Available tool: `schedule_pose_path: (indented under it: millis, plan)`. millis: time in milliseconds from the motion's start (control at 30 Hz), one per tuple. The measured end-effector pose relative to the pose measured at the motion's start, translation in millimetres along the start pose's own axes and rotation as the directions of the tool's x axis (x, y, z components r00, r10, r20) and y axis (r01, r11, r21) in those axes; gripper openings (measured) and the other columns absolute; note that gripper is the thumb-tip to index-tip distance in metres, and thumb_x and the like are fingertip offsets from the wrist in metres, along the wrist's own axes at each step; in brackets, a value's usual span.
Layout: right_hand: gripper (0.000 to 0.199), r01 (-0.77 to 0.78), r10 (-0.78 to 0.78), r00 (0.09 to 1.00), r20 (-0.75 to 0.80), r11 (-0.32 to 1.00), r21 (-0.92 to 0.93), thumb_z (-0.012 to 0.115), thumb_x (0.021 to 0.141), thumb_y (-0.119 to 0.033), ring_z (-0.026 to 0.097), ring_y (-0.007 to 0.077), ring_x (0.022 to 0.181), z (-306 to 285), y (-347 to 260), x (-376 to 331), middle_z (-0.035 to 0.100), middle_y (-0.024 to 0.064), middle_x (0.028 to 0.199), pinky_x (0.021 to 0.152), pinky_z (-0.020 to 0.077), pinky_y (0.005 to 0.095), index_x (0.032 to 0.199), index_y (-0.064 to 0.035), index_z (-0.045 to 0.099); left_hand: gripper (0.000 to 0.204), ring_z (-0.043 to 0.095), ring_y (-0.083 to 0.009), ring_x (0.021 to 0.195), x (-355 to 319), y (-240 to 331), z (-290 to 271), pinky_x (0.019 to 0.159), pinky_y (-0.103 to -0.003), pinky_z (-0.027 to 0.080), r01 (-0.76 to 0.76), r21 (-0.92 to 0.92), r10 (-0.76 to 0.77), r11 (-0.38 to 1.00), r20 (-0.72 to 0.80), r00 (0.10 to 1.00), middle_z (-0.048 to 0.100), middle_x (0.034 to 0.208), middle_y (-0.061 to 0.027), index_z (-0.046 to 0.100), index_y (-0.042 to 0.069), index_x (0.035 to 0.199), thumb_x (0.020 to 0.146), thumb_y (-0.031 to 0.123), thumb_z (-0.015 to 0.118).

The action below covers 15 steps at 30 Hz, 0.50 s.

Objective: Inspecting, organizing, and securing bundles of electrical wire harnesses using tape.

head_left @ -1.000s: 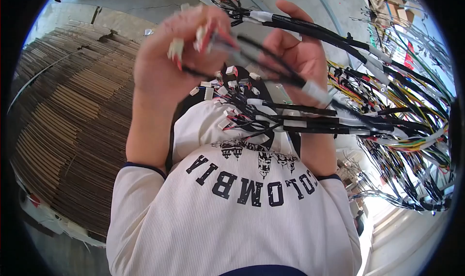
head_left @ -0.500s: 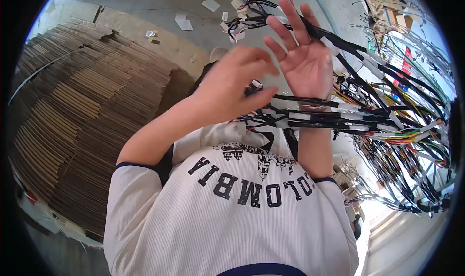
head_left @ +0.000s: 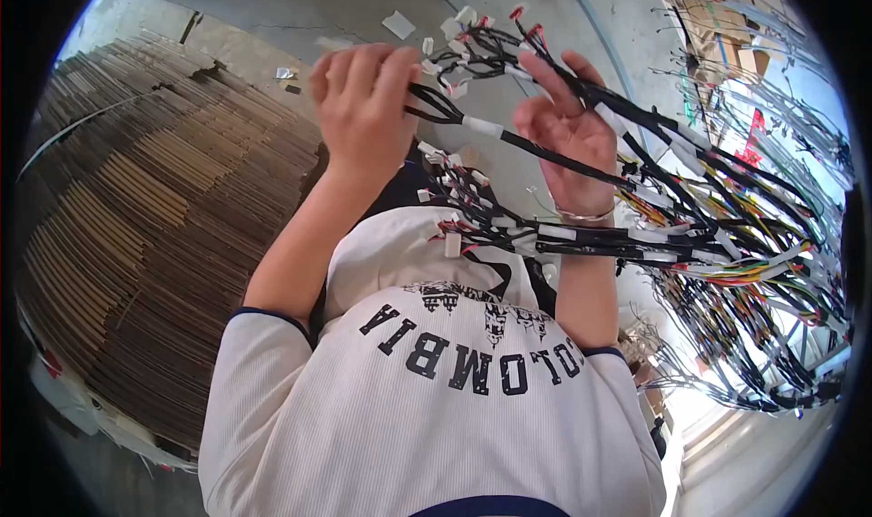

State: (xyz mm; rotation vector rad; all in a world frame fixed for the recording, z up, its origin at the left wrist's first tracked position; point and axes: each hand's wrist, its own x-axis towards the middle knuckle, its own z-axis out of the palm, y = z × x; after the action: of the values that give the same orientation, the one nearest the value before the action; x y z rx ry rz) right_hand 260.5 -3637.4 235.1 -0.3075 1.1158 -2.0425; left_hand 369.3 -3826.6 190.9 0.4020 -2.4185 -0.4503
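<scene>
My left hand (head_left: 363, 108) is raised in front of me and pinches a black taped wire harness (head_left: 509, 136) near its branching end. My right hand (head_left: 568, 131) is up beside it, fingers curled about an upper branch of the same harness, with a thin bracelet (head_left: 586, 216) at the wrist. The harness carries white tape bands and small white and red connectors (head_left: 454, 240). It runs off to the right into a mass of coloured wires. My white printed shirt (head_left: 436, 399) fills the lower view.
A big stack of corrugated cardboard sheets (head_left: 136, 226) lies at the left. Paper scraps (head_left: 400, 22) are scattered on the grey concrete floor ahead. Many more wire harnesses (head_left: 754, 245) hang and spread along the right side.
My left hand has moved left and up along the harness. My right hand, spread open half a second ago, has curled its fingers around a branch.
</scene>
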Motion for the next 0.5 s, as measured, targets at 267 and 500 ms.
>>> schedule_pose_path:
  millis: [267, 500]
  plan:
    - [0.093, -0.214, 0.215, 0.976, 0.026, 0.977, -0.025, 0.072, 0.071, 0.005, 0.060, 0.0302, 0.109, 19.3, -12.9, -6.1, 0.041, 0.0244, 0.142, 0.090, 0.0515, 0.0405, 0.146, -0.0115, 0.019, 0.071, 0.048, -0.0289, 0.106, -2.0, 4.2, -13.7, 0.087, -0.038, 0.041, 0.300, -0.241, -0.290, 0.923, 0.078, 0.954, 0.049, 0.120, -0.0125, 0.050, 0.011, 0.124, 0.063, 0.017, 0.085]
    - [0.107, -0.152, 0.154, 0.986, 0.067, 0.988, -0.031, 0.074, 0.063, 0.011, 0.061, 0.0294, 0.106, 29.3, -13.2, -7.4, 0.034, 0.0246, 0.146, 0.090, 0.0531, 0.0396, 0.149, -0.0128, 0.014, 0.089, 0.040, -0.0315, 0.114, -5.8, 12.6, -34.3, 0.094, -0.041, 0.037, 0.455, -0.297, -0.446, 0.840, 0.099, 0.889, 0.040, 0.122, -0.0161, 0.034, 0.009, 0.133, 0.061, 0.016, 0.086]
